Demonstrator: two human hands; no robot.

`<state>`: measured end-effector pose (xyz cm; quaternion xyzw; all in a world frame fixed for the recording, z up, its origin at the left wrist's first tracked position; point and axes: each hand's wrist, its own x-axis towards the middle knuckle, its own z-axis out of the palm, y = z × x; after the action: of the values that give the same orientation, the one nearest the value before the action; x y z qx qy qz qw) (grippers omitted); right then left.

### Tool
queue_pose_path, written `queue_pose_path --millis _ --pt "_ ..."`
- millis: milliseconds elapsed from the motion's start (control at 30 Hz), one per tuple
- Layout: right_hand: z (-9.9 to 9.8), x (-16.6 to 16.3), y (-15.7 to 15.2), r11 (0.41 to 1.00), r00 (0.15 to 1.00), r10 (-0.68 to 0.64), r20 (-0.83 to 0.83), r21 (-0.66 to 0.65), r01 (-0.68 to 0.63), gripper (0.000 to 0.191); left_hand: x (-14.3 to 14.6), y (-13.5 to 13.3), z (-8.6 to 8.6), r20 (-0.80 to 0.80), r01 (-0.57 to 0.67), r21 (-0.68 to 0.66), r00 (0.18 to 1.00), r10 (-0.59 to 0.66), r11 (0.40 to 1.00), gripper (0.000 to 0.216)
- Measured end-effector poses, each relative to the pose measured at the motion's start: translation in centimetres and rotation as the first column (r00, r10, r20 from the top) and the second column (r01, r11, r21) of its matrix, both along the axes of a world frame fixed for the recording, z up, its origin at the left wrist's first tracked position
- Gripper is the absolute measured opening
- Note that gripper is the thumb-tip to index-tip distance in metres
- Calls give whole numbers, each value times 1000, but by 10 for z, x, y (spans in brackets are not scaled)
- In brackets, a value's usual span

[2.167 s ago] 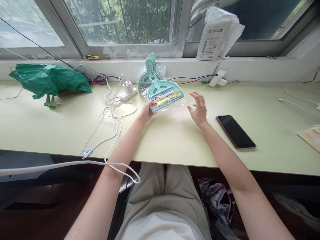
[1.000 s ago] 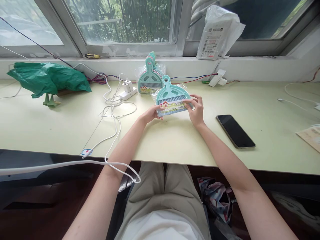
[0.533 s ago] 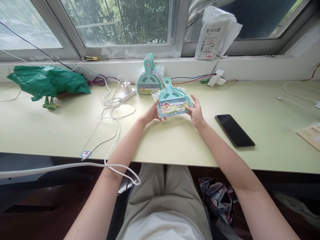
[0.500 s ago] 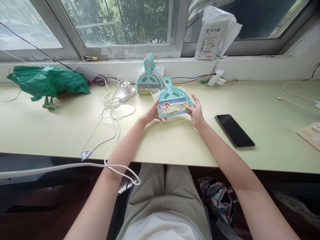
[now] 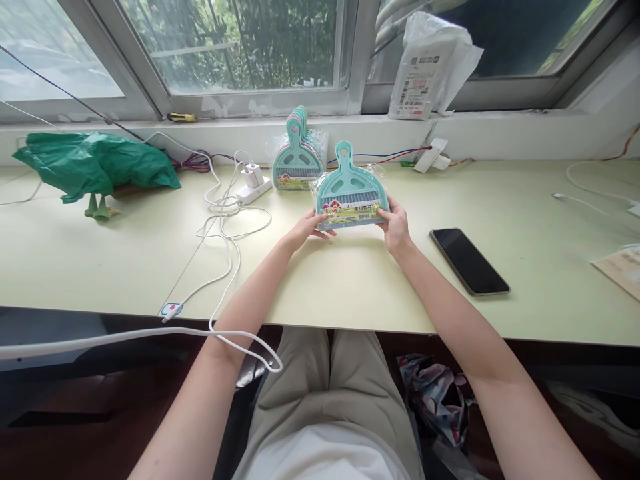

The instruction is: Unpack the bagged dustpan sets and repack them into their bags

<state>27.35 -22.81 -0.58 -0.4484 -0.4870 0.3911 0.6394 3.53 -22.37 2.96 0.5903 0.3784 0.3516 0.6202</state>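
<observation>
Between my two hands is a turquoise mini dustpan and brush set (image 5: 351,185) in clear plastic wrap, its handle pointing up and its printed label facing me. My left hand (image 5: 309,229) grips the lower left corner, thumb in front and fingers behind and below. With the thumb over the front, my right hand (image 5: 395,225) holds the lower right corner. Just behind and to the left, a row of similar wrapped dustpan sets (image 5: 299,157) stands upright against the wall below the window.
A black phone (image 5: 469,261) lies right of my right arm. White cables (image 5: 235,247) run from a power strip (image 5: 254,192) across the desk and over my left forearm. A green plastic bag (image 5: 97,163) sits at the left; a wrapped package (image 5: 425,73) stands on the sill.
The held dustpan set has tilted more upright, its handle rising and shifting slightly right. Its label now shows more squarely. My left thumb has come onto its front.
</observation>
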Motion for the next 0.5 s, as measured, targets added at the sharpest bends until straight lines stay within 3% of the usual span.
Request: queue_pose_path --millis 200,400,500 --pt "8 -4 -8 999 997 52 49 -5 -52 51 4 6 -7 15 -87 17 996 86 996 34" --pt "4 -10 -6 999 999 33 27 -21 -32 83 5 2 -2 -15 -121 58 992 122 991 32" --pt "-4 -7 -1 998 999 0 34 -55 2 87 5 -1 1 -25 -108 86 994 111 990 37"
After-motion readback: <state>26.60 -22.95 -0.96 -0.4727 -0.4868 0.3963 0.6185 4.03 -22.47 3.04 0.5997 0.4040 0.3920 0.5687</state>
